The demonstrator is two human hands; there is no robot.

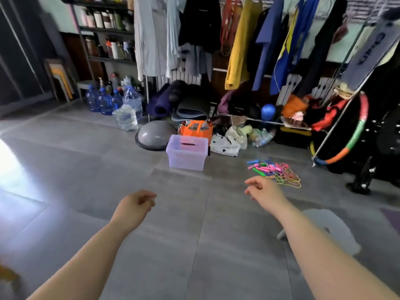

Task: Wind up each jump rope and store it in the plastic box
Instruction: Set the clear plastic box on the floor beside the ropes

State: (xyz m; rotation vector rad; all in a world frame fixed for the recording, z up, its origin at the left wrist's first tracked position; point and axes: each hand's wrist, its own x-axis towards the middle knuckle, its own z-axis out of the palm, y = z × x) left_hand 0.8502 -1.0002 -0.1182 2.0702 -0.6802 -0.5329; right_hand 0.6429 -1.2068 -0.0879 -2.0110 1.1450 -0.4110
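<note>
Item one, my left grip (135, 205): fingers loosely curled, part open, holding nothing, raised over the grey tiled floor (86, 169).

Item two, my right grip (263, 188): fingers half curled, empty, touching nothing.

Item three, jump ropes (276, 171): a tangled heap with pink, green and blue handles and thin pink and yellow cords, lying on the floor just beyond the right grip.

Item four, plastic box (186, 153): translucent, lid on, standing on the floor ahead of both grips, left of the ropes and apart from them.

Item five, white stool (331, 226): beneath my right forearm.
</note>
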